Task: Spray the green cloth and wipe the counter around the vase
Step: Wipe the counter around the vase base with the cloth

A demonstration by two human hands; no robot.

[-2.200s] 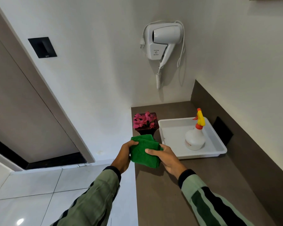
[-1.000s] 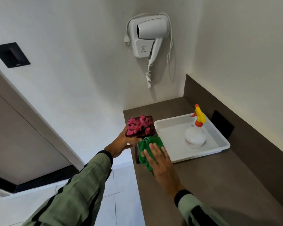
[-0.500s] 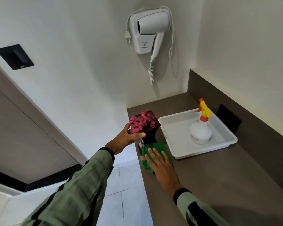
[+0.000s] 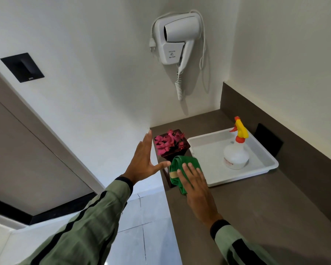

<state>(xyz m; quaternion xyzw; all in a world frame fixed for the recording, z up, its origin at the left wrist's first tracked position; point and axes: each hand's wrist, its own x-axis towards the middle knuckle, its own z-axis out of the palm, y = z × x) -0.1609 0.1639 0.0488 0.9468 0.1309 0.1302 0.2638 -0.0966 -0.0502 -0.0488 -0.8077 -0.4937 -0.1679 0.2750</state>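
Note:
A dark vase [image 4: 166,155] with pink flowers stands at the left edge of the brown counter [image 4: 256,207]. My left hand [image 4: 143,161] is open beside it with the fingers spread and the thumb close to the vase's neck. Just in front of the vase the folded green cloth [image 4: 180,165] lies on the counter. My right hand [image 4: 195,186] lies flat on top of the cloth and presses it down. The spray bottle [image 4: 236,155], white with a yellow and orange trigger, stands upright in the white tray [image 4: 243,177] to the right.
A white hair dryer [image 4: 178,39] hangs on the wall above the counter's back corner. A dark backsplash with a black plate [image 4: 268,142] runs along the right side. The counter drops off at its left edge to a white tiled floor [image 4: 141,217].
My left hand held the vase lifted; now the vase stands on the counter and the hand has let go and opened. My right hand stays flat on the cloth.

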